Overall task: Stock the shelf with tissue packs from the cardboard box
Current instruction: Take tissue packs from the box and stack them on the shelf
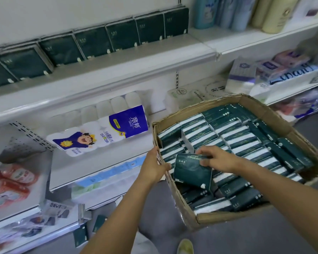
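Right grip (pixel 215 159) pinches one dark green tissue pack (pixel 191 171) over the full cardboard box (pixel 228 218); left grip (pixel 154 165) clasps the box's left wall.

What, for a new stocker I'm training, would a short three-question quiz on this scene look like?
1. True or false: the right-hand grip pinches a tissue pack over the cardboard box.
2. The left-hand grip: A holds the box's rim; B hangs idle; C points upward.
3. What colour are the packs lined up on the upper shelf?
Key: 1 true; 2 A; 3 dark green.
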